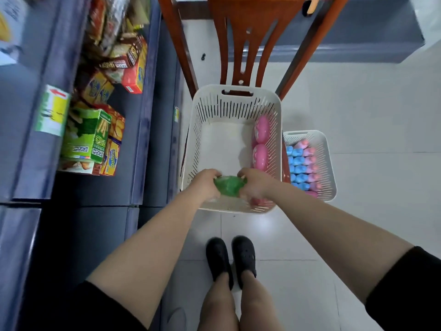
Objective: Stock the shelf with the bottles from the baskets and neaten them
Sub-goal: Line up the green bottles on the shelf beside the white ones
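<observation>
Green rounded plastic bottle held low at near end of white slotted plastic basket, gripped between left hand and right hand, fingers of both curled round its sides. Judged light, rigid, smooth, possibly slippery; best taken about the widest part. Pink rounded bottles lying along right wall. No label legible on bottle; snack boxes on grey shelf bear print, unreadable here.

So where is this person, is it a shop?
Probably a small shop. Boxed snacks sit on a shelf with a price tag, and two baskets hold bottles for stocking.
</observation>
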Demonstrator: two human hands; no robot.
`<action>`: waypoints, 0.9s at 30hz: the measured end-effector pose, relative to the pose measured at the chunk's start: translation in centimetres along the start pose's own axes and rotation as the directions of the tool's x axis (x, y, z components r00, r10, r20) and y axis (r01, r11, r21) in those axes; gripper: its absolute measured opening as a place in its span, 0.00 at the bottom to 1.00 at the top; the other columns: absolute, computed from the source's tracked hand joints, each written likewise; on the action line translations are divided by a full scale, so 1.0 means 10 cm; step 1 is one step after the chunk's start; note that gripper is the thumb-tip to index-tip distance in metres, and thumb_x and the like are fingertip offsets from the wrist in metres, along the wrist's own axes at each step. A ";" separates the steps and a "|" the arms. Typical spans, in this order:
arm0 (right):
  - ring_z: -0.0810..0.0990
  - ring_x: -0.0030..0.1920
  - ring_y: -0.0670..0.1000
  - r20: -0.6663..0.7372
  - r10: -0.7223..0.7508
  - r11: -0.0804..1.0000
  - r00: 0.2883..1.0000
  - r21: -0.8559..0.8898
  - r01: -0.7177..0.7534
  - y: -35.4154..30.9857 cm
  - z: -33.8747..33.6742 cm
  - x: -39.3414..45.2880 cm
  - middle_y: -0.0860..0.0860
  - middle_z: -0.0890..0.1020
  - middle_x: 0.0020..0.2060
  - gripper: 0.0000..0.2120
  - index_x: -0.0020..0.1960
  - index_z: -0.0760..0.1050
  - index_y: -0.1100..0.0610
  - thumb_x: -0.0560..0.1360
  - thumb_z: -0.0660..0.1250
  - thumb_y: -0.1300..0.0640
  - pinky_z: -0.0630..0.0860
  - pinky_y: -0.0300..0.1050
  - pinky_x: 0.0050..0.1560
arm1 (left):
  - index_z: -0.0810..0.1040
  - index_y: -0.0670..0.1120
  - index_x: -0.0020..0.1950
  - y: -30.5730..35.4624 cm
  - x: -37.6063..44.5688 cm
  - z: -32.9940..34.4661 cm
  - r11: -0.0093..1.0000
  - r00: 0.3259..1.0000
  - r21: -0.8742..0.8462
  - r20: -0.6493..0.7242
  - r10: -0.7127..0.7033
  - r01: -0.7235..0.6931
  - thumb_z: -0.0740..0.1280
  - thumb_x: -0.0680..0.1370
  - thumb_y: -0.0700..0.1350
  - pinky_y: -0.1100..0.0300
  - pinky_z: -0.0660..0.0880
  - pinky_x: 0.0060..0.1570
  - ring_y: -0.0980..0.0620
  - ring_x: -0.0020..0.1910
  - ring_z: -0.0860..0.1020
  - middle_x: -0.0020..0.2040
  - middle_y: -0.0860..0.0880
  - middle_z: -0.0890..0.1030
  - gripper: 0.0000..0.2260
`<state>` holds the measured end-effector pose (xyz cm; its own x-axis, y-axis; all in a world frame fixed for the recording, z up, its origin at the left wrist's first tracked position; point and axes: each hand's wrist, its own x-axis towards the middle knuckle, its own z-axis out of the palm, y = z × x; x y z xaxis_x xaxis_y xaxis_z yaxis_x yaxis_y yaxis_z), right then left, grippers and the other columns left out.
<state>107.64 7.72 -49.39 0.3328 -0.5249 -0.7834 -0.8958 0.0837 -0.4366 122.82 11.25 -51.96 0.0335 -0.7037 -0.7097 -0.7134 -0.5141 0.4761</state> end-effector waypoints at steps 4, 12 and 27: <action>0.74 0.51 0.50 -0.096 -0.097 0.988 0.991 0.112 0.107 -0.34 -0.43 -0.49 0.54 0.76 0.59 0.30 0.68 0.67 0.56 0.68 0.72 0.59 0.71 0.38 0.48 | 0.76 0.42 0.61 0.29 -0.45 -0.49 0.993 0.986 -0.053 -0.132 0.100 -0.108 0.78 0.64 0.38 0.65 0.69 0.48 0.48 0.53 0.75 0.55 0.46 0.78 0.26; 0.77 0.53 0.51 -0.357 -0.403 0.893 0.843 0.046 0.447 -1.06 -1.17 -1.50 0.52 0.79 0.55 0.24 0.62 0.74 0.55 0.68 0.75 0.51 0.72 0.43 0.56 | 0.78 0.41 0.57 0.81 -1.51 -1.45 0.931 0.863 -0.086 -0.413 0.291 -0.355 0.79 0.64 0.39 0.54 0.76 0.53 0.48 0.50 0.79 0.50 0.45 0.81 0.23; 0.80 0.41 0.41 -0.571 -0.695 0.463 0.438 0.112 0.879 -2.36 -1.94 -3.35 0.50 0.82 0.46 0.07 0.52 0.76 0.55 0.76 0.67 0.55 0.76 0.32 0.41 | 0.79 0.45 0.50 1.56 -3.48 -2.54 0.587 0.428 -0.161 -0.833 0.350 -0.793 0.74 0.71 0.41 0.53 0.78 0.51 0.47 0.45 0.81 0.50 0.44 0.83 0.09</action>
<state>111.90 6.95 -4.26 0.6000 -0.7712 0.2127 -0.0888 -0.3284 -0.9403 128.27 15.24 -6.67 0.3479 -0.8898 0.2953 -0.3321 0.1775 0.9264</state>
